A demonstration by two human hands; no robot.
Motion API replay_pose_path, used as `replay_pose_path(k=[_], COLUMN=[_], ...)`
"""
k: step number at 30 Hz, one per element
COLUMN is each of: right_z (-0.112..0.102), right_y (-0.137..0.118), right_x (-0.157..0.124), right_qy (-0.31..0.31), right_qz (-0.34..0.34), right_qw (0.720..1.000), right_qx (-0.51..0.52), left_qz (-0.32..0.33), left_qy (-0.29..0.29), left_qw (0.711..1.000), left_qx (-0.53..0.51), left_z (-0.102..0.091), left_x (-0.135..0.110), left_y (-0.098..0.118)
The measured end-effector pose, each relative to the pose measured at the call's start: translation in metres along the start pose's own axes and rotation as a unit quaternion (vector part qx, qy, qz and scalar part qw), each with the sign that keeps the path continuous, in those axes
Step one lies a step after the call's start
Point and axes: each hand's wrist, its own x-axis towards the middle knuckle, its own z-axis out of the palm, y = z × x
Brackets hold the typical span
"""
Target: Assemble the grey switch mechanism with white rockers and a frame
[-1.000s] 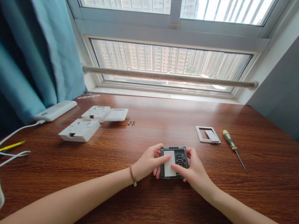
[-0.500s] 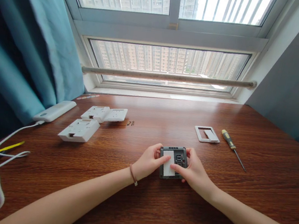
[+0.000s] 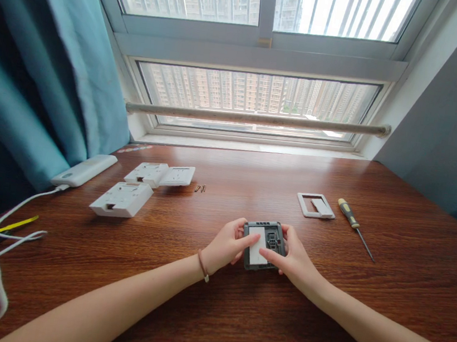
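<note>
Between my two hands is a dark grey wall switch module [image 3: 273, 241], with a white rocker plate [image 3: 256, 253] covering its left half. The right half shows bare inner parts. My left hand [image 3: 228, 243] grips the module's left edge, its thumb lying on the white plate. On the opposite edge my right hand [image 3: 299, 256] is closed round the module, and its thumb reaches across to the plate's lower right side. The fingers beneath the module are mostly hidden.
To the right lie a white frame [image 3: 300, 204] with a loose white plate [image 3: 322, 208] and a screwdriver [image 3: 349, 214]. White boxes [image 3: 121, 200], a socket panel [image 3: 178, 175] and screws [image 3: 200, 188] sit to the left. A white cable [image 3: 0, 287] runs along the left edge.
The module has tilted slightly and shifted a little up and left in my hands. Both hands keep their hold, with the thumbs still on the white plate.
</note>
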Motion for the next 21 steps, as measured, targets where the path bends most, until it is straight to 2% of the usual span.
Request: replay_pose_path(k=[12,21], right_z=[-0.0007,-0.0011], right_y=[-0.0005,-0.0032], right_x=[-0.0014,-0.0027], right_qy=[-0.01,-0.013], right_qz=[-0.02,-0.033], right_qw=[0.998,0.999], right_qx=[-0.055,-0.034], left_qz=[-0.01,-0.002], left_qy=[0.017,0.013], left_qw=[1.0,1.0], left_qx=[-0.023,-0.022], left_z=[0.0006,-0.0003], left_x=[0.001,0.0012], left_y=[0.0005,-0.0007])
